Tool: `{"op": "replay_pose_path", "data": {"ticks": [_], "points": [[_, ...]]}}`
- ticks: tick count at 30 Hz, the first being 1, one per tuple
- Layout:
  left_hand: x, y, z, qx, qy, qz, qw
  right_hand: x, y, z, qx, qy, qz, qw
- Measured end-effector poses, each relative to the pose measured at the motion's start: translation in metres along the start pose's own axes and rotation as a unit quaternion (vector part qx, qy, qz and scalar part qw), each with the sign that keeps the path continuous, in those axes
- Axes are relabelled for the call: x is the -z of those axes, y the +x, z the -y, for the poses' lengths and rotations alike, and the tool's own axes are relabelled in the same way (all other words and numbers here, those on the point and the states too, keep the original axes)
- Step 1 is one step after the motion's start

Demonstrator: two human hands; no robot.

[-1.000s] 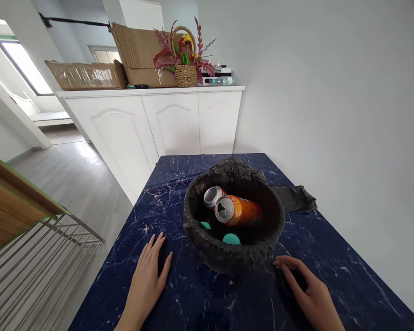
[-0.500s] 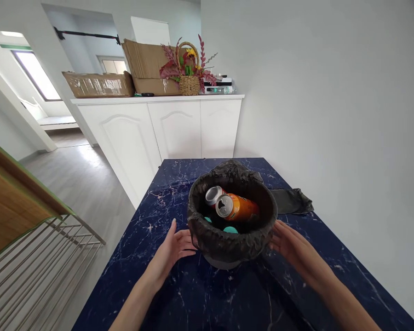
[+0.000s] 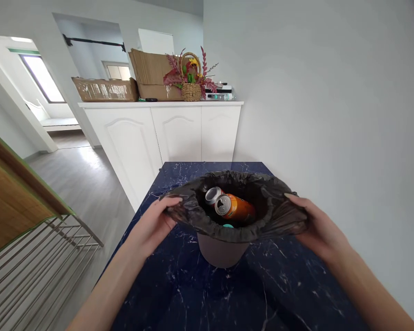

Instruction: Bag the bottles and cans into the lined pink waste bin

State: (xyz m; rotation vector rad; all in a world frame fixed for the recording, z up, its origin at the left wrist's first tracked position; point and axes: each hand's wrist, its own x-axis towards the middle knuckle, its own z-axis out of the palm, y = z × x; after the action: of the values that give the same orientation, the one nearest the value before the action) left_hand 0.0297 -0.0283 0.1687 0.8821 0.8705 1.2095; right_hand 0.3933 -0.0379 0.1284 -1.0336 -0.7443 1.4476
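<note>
A grey bin (image 3: 223, 252) stands on the dark blue marbled table (image 3: 193, 294), lined with a black plastic bag (image 3: 227, 233). My left hand (image 3: 156, 221) grips the bag's edge on the left, and my right hand (image 3: 315, 225) grips it on the right. Between them the bag is stretched out sideways past the rim. Inside lie an orange can (image 3: 238, 209), opened at the top, and a silver-topped can (image 3: 213, 196) beside it. Part of a teal object (image 3: 228, 225) shows near the front; the bin's bottom is hidden.
Behind the table is a white cabinet (image 3: 179, 133) bearing cardboard boxes (image 3: 106, 90), a flower basket (image 3: 191, 92) and a plastic bottle (image 3: 224, 97). A metal rack (image 3: 65, 253) stands at the left. A grey wall (image 3: 313, 101) runs along the right.
Both hands have risen from the bin's sides and taken hold of the bag's edges, pulling them outward. The black flap at the right is no longer seen lying on the table. The view has shifted slightly.
</note>
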Motion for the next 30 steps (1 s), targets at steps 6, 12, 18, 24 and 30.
{"op": "replay_pose_path", "data": {"ticks": [6, 12, 18, 24, 30], "points": [[-0.046, 0.019, -0.042, -0.086, 0.004, 0.038, 0.996, -0.028, 0.022, 0.037, 0.092, 0.055, 0.057, 0.993], [-0.091, 0.049, -0.053, -0.101, -0.079, 0.011, 0.992, -0.057, 0.058, 0.052, 0.065, 0.213, 0.059, 0.973], [-0.107, 0.076, -0.054, -0.100, -0.140, -0.053, 0.984, -0.066, 0.080, 0.056, 0.054, 0.261, 0.027, 0.964], [-0.117, 0.093, -0.057, -0.115, -0.163, -0.095, 0.975, -0.078, 0.089, 0.061, 0.037, 0.283, -0.009, 0.958], [-0.130, 0.084, -0.076, -0.175, -0.166, -0.020, 0.970, -0.086, 0.075, 0.087, 0.080, 0.280, 0.048, 0.955]]}}
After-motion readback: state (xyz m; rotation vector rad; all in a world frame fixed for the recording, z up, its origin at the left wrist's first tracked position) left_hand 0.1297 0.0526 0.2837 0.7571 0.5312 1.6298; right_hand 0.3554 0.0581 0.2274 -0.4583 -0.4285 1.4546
